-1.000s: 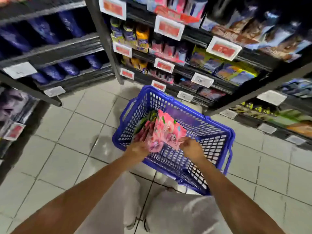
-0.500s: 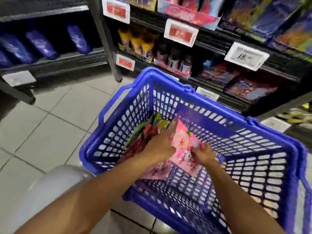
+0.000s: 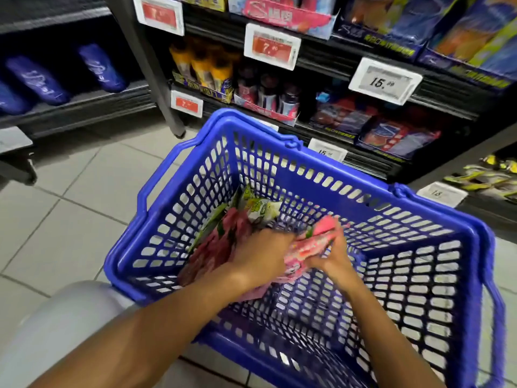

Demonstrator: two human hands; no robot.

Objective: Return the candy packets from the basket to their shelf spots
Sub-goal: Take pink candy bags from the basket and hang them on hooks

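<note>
A blue plastic basket (image 3: 296,152) stands on the tiled floor in front of the shelves. Inside it lie pink candy packets (image 3: 218,247) and green-and-white packets (image 3: 260,208), leaning against its left wall. Both my hands are down in the basket. My left hand (image 3: 263,256) lies over the pink stack, fingers curled into it. My right hand (image 3: 330,256) grips a bunched pink packet (image 3: 310,247) that sits between the two hands. The basket's bottom on the right is bare mesh.
Dark shelves (image 3: 391,161) with snack boxes, small bottles (image 3: 268,91) and price tags (image 3: 384,79) rise just behind the basket. A grey upright post (image 3: 151,68) stands at the left of them. Blue bags (image 3: 100,67) lie on the left shelf. My knee (image 3: 56,326) is at lower left.
The camera has dropped much closer to the basket. Both hands have gone deeper among the packets, and the pink packet is now crumpled between them.
</note>
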